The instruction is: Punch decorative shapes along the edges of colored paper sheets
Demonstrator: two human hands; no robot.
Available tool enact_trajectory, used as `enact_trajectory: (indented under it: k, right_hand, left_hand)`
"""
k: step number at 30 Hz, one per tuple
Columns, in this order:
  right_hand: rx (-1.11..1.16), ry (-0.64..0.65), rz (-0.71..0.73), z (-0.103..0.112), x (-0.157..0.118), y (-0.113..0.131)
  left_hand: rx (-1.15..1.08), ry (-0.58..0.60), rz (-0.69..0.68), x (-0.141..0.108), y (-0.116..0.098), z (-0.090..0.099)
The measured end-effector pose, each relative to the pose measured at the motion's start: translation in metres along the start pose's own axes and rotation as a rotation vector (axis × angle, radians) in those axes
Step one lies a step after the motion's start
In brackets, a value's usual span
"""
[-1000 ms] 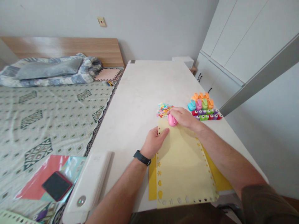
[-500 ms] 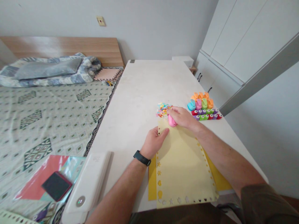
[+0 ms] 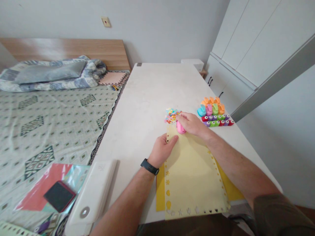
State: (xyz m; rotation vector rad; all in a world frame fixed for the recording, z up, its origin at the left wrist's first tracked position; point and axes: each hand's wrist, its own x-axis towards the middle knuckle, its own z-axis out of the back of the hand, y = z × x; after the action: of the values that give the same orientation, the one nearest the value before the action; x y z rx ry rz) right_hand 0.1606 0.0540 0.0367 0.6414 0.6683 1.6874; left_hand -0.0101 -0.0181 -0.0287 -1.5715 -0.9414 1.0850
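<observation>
A pale yellow sheet of paper (image 3: 190, 173), with small shapes cut out along its edges, lies over a darker yellow sheet (image 3: 160, 193). My left hand (image 3: 164, 147) pinches the pale sheet near its far left corner, thumb on top. At the far edge of that sheet, my right hand (image 3: 190, 123) is closed around a pink craft punch (image 3: 180, 128). My fingers hide part of the punch. Just beyond it lies a pile of colourful paper cut-outs (image 3: 171, 114), touching or very near my right fingertips.
Rows of orange, blue, pink and green craft punches (image 3: 211, 106) and smaller punches (image 3: 218, 120) stand to the right on the white table (image 3: 152, 88). A white machine (image 3: 94, 193) lies at the left edge. A phone (image 3: 59, 196) rests on packaged coloured paper (image 3: 52, 178) on the bed.
The pink punch has shifted very slightly left under my right hand. Otherwise both hands and the paper look the same.
</observation>
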Motion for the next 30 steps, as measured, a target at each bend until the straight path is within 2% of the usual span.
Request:
enact_trajectory:
  k: [18, 30]
  right_hand:
    - [-0.040, -0.044, 0.049, -0.0028, 0.0005, -0.0034]
    - [-0.112, -0.040, 0.045, -0.0042, 0.0006, -0.0001]
  left_hand:
    - [-0.005, 0.002, 0.006, -0.0016, -0.0019, -0.0016]
    - [0.093, -0.022, -0.016, -0.0011, -0.0003, -0.0016]
